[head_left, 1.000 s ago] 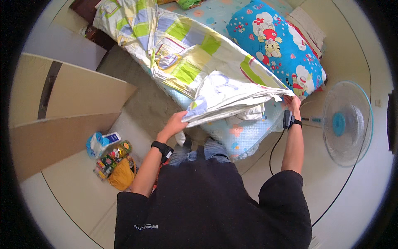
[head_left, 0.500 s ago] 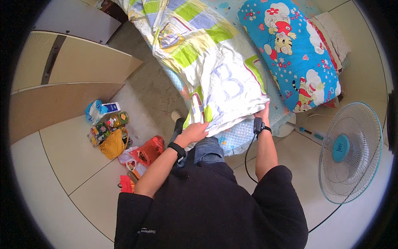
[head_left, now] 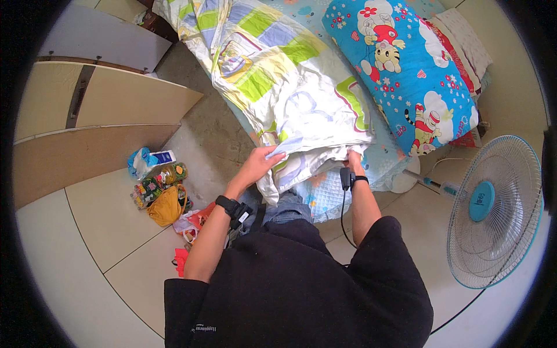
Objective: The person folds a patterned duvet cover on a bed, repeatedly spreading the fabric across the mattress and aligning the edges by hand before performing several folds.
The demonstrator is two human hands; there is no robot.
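Note:
A white duvet cover (head_left: 307, 110) with green, yellow and pale-blue patches lies rumpled along the bed. Its near end falls in loose folds over the bed's edge. My left hand (head_left: 258, 165) pinches the cover's edge at the near left corner and holds it slightly raised. At the near right corner, my right hand (head_left: 354, 159) grips the cloth, with its fingertips partly hidden under the fold. Between the hands, the raised edge shows a second layer of the fabric beneath.
Right of the cover lies a blue cartoon-print pillow (head_left: 400, 75) on the light-blue bed sheet (head_left: 325, 194). A standing fan (head_left: 481, 200) is at the right. Bottles (head_left: 171, 172) and a yellow bag (head_left: 166, 206) sit on the floor at left, below wooden panels (head_left: 133, 101).
My left hand has moved up and slightly left, lifting the cover's edge so the layer below shows. My right hand has shifted slightly left and down, its fingers now further under the fold.

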